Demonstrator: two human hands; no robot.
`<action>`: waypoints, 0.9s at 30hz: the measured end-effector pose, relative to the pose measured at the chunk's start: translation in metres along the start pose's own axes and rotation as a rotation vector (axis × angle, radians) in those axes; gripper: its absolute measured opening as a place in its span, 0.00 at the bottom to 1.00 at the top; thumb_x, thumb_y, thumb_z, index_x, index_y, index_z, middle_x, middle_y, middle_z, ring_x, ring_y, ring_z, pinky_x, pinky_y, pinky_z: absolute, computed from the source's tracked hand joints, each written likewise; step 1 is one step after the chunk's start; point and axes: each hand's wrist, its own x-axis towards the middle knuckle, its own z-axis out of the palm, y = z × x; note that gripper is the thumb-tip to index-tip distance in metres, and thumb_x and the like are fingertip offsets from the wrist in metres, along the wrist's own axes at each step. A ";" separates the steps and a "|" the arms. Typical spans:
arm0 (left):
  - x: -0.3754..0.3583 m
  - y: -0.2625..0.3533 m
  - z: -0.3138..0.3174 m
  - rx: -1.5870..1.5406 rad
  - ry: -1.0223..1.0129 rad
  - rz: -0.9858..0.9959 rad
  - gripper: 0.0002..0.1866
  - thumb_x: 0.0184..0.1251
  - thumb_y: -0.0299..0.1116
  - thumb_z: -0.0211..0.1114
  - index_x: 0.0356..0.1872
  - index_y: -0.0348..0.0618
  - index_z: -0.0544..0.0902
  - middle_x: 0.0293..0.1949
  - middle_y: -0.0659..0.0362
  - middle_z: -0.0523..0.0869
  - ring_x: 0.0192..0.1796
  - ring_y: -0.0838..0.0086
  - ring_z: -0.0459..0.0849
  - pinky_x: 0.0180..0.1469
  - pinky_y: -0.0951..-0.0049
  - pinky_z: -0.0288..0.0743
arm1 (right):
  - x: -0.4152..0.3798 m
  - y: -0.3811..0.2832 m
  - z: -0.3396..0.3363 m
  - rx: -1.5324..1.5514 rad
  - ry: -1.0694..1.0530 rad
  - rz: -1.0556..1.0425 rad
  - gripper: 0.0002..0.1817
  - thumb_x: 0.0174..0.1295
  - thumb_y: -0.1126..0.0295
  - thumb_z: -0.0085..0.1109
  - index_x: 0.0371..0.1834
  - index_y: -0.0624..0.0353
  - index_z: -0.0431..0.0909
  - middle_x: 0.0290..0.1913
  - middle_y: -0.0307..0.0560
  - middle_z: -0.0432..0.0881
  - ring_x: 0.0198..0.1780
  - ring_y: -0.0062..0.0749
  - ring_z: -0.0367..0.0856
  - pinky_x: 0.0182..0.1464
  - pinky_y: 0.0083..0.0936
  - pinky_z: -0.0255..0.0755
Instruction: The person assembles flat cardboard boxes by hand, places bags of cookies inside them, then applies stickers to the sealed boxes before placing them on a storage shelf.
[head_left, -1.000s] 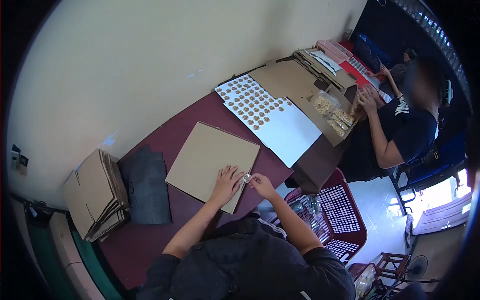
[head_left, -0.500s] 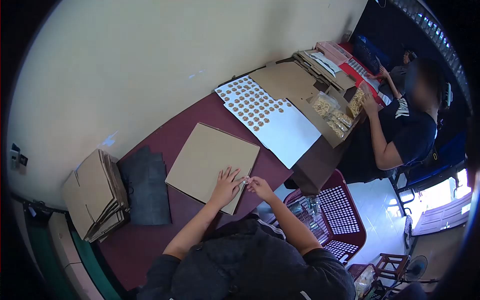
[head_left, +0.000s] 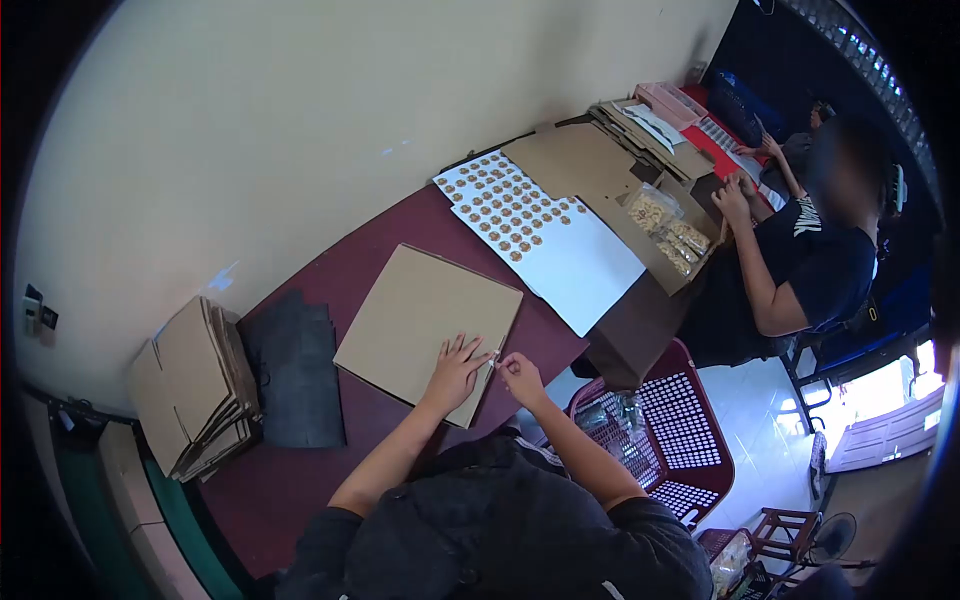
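Observation:
A flat, closed cardboard box (head_left: 425,315) lies at an angle on the dark red table in front of me. My left hand (head_left: 455,375) rests flat on the box's near right part, fingers spread. Its index finger reaches toward the right edge, where a small whitish piece (head_left: 494,361) shows. Just past that edge is my right hand (head_left: 522,379), its fingers pinched together close to the whitish piece. Whatever the right fingers hold is too small to name.
Folded cardboard boxes (head_left: 190,390) and dark flat sheets (head_left: 295,375) lie to the left. A sheet of round stickers (head_left: 590,265) is beyond the box. A co-worker (head_left: 800,250) sits at right by an open carton (head_left: 665,265) of snack packs. A dark red basket (head_left: 690,420) stands below.
My right hand has shifted slightly along the box edge, its fingers drawn in more. My left hand stays in place. The co-worker's hands have come together, and the pack held upright over the carton has gone from there.

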 end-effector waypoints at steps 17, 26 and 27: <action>0.001 0.002 -0.008 -0.082 -0.012 -0.039 0.21 0.56 0.24 0.56 0.52 0.53 0.80 0.64 0.57 0.70 0.69 0.54 0.61 0.69 0.46 0.50 | -0.018 -0.035 0.031 -0.078 0.290 -0.191 0.08 0.62 0.71 0.55 0.37 0.64 0.69 0.25 0.47 0.70 0.24 0.32 0.68 0.30 0.31 0.65; 0.000 0.001 -0.011 -0.136 -0.013 -0.060 0.20 0.56 0.24 0.56 0.52 0.49 0.78 0.63 0.56 0.71 0.69 0.55 0.61 0.69 0.46 0.50 | -0.004 -0.012 0.019 0.416 0.174 0.073 0.11 0.65 0.64 0.56 0.39 0.61 0.72 0.31 0.38 0.77 0.28 0.15 0.72 0.32 0.13 0.68; 0.000 0.002 -0.011 -0.135 -0.013 -0.061 0.21 0.55 0.23 0.56 0.52 0.49 0.78 0.63 0.56 0.71 0.69 0.55 0.61 0.70 0.47 0.50 | -0.003 -0.017 0.015 0.475 0.160 -0.032 0.10 0.66 0.64 0.55 0.39 0.60 0.73 0.31 0.38 0.77 0.28 0.15 0.72 0.32 0.14 0.68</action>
